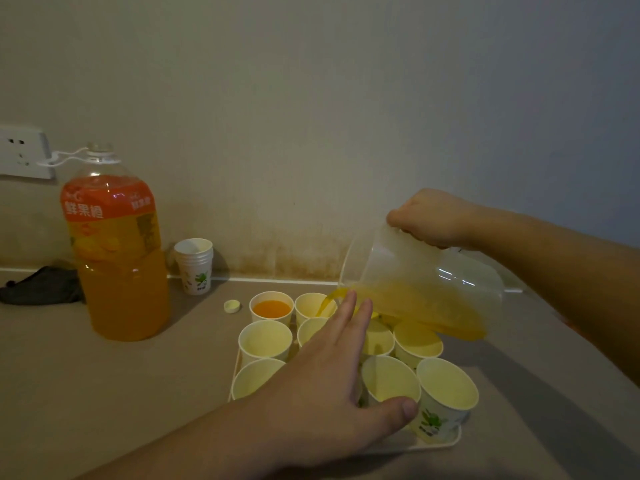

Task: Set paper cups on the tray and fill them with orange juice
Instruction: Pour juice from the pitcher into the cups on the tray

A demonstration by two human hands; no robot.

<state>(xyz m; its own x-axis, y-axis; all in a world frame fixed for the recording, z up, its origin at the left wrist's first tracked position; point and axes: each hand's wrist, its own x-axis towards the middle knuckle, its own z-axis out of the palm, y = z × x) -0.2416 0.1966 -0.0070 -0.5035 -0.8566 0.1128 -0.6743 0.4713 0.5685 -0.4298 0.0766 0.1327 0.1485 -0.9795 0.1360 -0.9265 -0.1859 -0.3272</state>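
Several white paper cups stand on a white tray on the counter. The back-left cup holds orange juice. My right hand grips the handle of a clear plastic jug, tilted to the left; a stream of juice runs from its spout into the second back cup. My left hand stretches over the tray with straight fingers, its fingertips near the spout and its thumb by the rim of a front cup. It hides part of the middle cups.
A large orange juice bottle stands uncapped at the left, its yellow cap lying beside the tray. A stack of spare cups stands by the wall. A dark cloth lies far left, under a wall socket.
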